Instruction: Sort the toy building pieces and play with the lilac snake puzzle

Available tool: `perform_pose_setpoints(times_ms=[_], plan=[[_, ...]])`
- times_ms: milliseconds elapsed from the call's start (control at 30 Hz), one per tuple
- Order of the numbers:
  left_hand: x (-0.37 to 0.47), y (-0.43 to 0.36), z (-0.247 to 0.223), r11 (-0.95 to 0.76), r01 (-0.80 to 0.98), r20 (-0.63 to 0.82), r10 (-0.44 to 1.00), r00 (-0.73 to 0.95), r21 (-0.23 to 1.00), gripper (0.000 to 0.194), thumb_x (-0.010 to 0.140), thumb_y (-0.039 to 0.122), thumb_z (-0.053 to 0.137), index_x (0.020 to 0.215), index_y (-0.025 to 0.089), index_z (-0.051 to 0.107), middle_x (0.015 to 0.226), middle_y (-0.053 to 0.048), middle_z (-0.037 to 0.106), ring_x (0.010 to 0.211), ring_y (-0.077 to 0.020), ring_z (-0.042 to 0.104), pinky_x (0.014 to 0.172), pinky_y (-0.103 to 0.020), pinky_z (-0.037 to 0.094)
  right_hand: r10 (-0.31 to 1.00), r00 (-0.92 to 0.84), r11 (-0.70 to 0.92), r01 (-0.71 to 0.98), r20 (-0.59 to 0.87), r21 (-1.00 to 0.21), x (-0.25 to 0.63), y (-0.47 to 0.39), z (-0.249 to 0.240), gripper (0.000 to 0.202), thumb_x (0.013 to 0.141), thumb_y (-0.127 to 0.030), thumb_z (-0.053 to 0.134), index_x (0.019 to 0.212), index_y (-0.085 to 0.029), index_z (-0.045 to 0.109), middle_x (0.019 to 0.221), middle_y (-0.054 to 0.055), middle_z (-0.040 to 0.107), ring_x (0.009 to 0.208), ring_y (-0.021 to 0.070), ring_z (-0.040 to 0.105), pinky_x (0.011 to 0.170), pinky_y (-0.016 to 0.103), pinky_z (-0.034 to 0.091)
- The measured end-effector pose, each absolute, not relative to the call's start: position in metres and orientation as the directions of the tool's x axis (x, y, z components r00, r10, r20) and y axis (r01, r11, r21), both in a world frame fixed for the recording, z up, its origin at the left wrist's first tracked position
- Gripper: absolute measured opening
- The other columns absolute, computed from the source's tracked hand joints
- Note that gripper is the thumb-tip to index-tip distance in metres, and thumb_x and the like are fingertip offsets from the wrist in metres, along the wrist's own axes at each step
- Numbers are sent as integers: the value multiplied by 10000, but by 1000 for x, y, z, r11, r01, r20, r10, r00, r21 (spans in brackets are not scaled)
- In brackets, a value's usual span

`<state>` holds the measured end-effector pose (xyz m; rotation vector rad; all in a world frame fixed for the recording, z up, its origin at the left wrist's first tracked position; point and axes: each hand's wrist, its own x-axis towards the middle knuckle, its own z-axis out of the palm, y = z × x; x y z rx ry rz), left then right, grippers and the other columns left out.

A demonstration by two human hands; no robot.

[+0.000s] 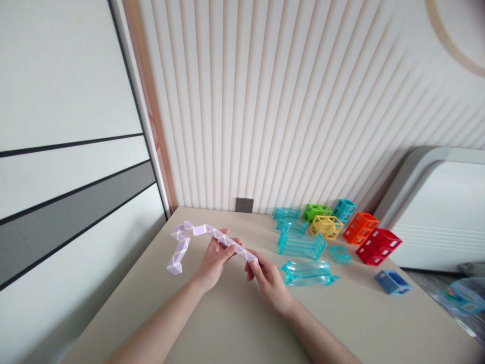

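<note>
A lilac and white folding snake puzzle [200,230] is held up over the beige table. Its right part runs straight through both hands, while the left part bends round and hangs down to a free end. My left hand [215,260] is closed on the middle of the straight part, thumb on top. My right hand [268,278] pinches the right end between thumb and fingers. The two hands are a short gap apart.
Clear teal plastic pieces [302,245] lie right of my hands on the table [235,323]. Beyond them stand green, yellow [326,226], blue, orange [361,227] and red [378,246] frame blocks. A blue block [393,282] sits near the right edge. Behind is a ribbed wall with a socket [244,205].
</note>
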<state>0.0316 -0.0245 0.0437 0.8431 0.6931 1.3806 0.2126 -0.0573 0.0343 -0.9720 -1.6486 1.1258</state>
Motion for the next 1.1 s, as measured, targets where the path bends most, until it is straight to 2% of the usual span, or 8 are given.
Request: perform_pose_setpoints(times_ms=[133, 267, 367, 567, 767, 833, 967, 1100], plan=[[32, -27, 44, 67, -553, 13, 990, 140, 830, 641, 657, 280, 916, 1154, 208, 517, 905, -37, 773, 884, -193, 727, 834, -327, 541, 936, -307, 194, 35, 174, -980, 212, -58, 37, 549, 958, -641, 491, 1150, -174, 705, 798, 40, 643, 655, 157, 564, 666, 301, 466], [31, -27, 43, 56, -566, 31, 989, 143, 822, 644, 674, 254, 906, 1181, 206, 513, 924, -44, 779, 890, -195, 733, 839, -332, 540, 948, -317, -32, -170, 24, -985, 213, -54, 34, 606, 933, -704, 467, 1037, -157, 708, 834, 63, 677, 626, 146, 584, 638, 299, 473], [31, -26, 42, 38, -562, 39, 992, 124, 827, 639, 681, 250, 902, 1185, 205, 512, 918, -42, 780, 892, -198, 734, 834, -329, 536, 932, -356, -137, -168, -70, -976, 213, -51, 31, 610, 881, -738, 526, 857, -146, 670, 758, 52, 670, 577, 131, 570, 589, 275, 453], [31, -25, 40, 57, -566, 35, 988, 151, 823, 610, 680, 282, 908, 1137, 211, 511, 958, -47, 782, 935, -213, 740, 892, -350, 529, 976, -195, 102, 34, 93, -994, 213, -47, 32, 635, 890, -769, 449, 626, -197, 531, 530, -34, 480, 512, 112, 409, 542, 257, 341], [30, -20, 37, 14, -508, 43, 994, 99, 861, 554, 681, 257, 903, 1059, 217, 500, 941, -31, 785, 949, -210, 738, 910, -342, 524, 985, -80, 164, 171, 152, -972, 205, -52, 23, 584, 819, -742, 597, 890, -167, 671, 605, -40, 478, 564, 133, 401, 529, 254, 315], [30, -20, 36, 5, -494, 45, 995, 90, 869, 550, 681, 256, 903, 1051, 216, 498, 938, -29, 785, 953, -212, 737, 916, -346, 524, 985, -72, 169, 191, 158, -967, 202, -56, 22, 570, 832, -726, 595, 905, -166, 672, 624, -33, 491, 577, 137, 407, 532, 254, 315], [29, -20, 35, 14, -497, 42, 994, 103, 868, 550, 705, 253, 890, 1084, 216, 495, 946, -34, 785, 941, -208, 740, 917, -352, 522, 981, -104, 178, 151, 163, -972, 202, -59, 29, 581, 897, -737, 475, 799, -182, 618, 579, -37, 475, 559, 135, 413, 546, 257, 331], [27, -22, 36, 52, -540, 39, 987, 156, 840, 567, 707, 280, 893, 1112, 217, 501, 952, -47, 787, 943, -226, 743, 929, -372, 514, 981, -168, 97, -8, 97, -995, 205, -59, 38, 596, 895, -755, 458, 722, -195, 565, 573, -30, 488, 544, 130, 431, 567, 266, 353]])
